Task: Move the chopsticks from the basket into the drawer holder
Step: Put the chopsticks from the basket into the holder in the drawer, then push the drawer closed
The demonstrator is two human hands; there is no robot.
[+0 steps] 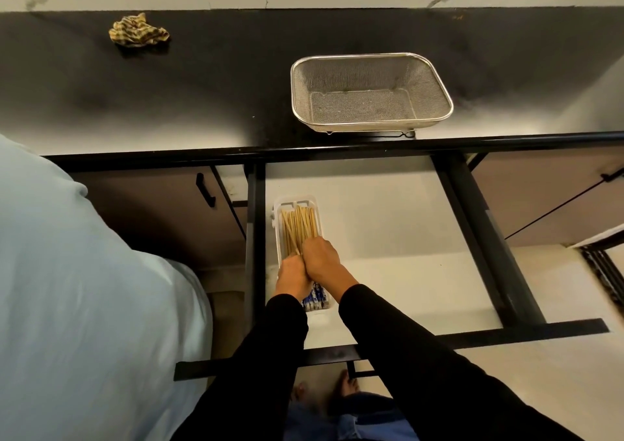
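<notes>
A bundle of wooden chopsticks (299, 226) with blue-patterned ends lies lengthwise in a white plastic holder (277, 238) at the left side of the open drawer (381, 224). My left hand (293, 276) and my right hand (321, 260) press side by side on the middle of the bundle, fingers curled over the sticks. The blue ends show just below my left wrist. The metal mesh basket (369, 94) stands on the black counter above the drawer and holds nothing.
A crumpled checked cloth (138, 31) lies on the black counter (169, 85) at the back left. A pale blue sleeve of another person (74, 288) fills the left side. Cabinet doors flank the drawer, and the drawer's black front rail (439, 337) runs near my arms.
</notes>
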